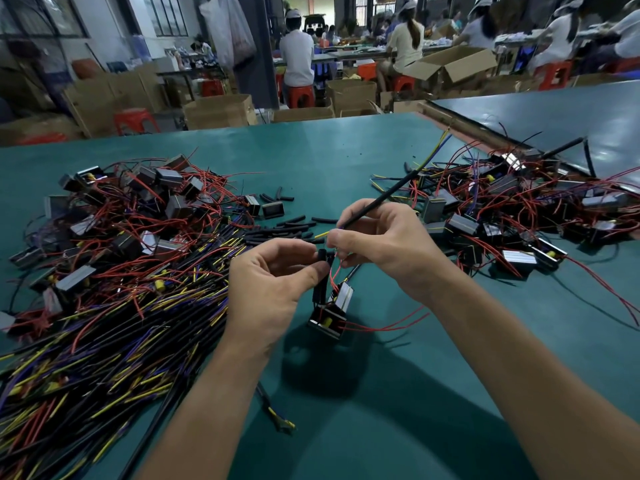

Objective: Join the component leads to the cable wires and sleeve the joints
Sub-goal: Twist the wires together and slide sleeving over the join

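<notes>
My left hand (273, 271) pinches a short black sleeve (322, 255) between thumb and forefinger. My right hand (381, 240) grips a black cable (391, 192) that runs up and to the right; its yellow wire (323, 234) sticks out leftward past my fingertips. Thin red leads (334, 275) run from my fingers down to a small black and silver component (329, 315) hanging below both hands. A second red lead (388, 327) loops out to its right.
The green table (311, 157) holds a pile of black cables with yellow and purple wires (104, 341) at left, components with red leads (138, 209) behind it, another heap (519, 209) at right, and loose sleeves (284, 230) ahead. Seated people work in the background.
</notes>
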